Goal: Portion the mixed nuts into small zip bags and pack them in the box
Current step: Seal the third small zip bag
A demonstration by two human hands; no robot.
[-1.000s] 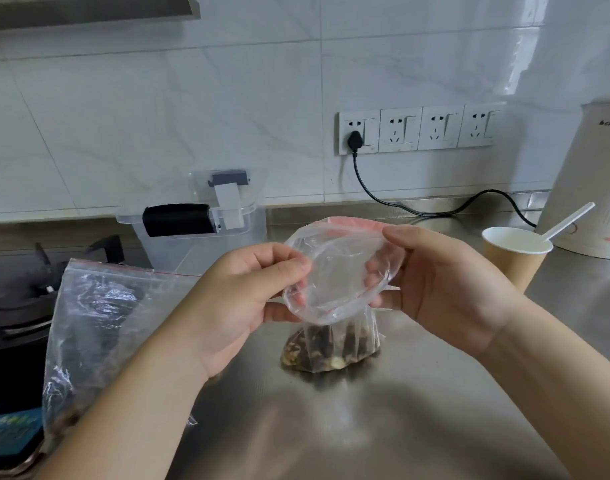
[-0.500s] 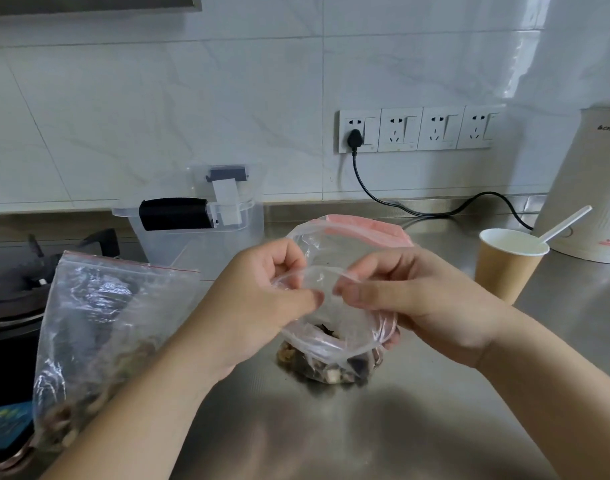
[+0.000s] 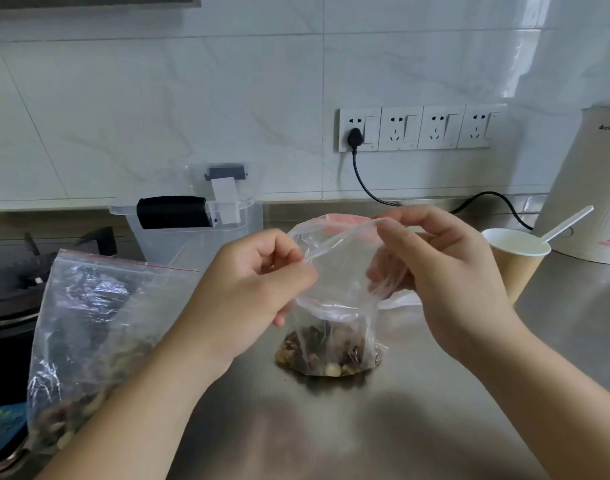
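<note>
A small zip bag (image 3: pixel 334 306) is held upright at the centre of the steel counter (image 3: pixel 383 427), its base resting on the surface with mixed nuts (image 3: pixel 327 355) settled at the bottom. Its open top edge is pinched on the left by the left hand (image 3: pixel 248 296), fingers curled, and on the right by the right hand (image 3: pixel 445 271), thumb and fingers closed on the rim.

A large zip bag (image 3: pixel 95 341) with a red seal line, partly filled with nuts, is seen standing at near left. A clear plastic box (image 3: pixel 199 226) with a black handle is set at the far left, against the wall.

At right a paper cup (image 3: pixel 514 261) holds a white plastic spoon (image 3: pixel 566 225). Beside it stands a white appliance (image 3: pixel 594 188); "CHIGO" is read on it. A black plug (image 3: pixel 355 136) is seated in the leftmost wall socket.
</note>
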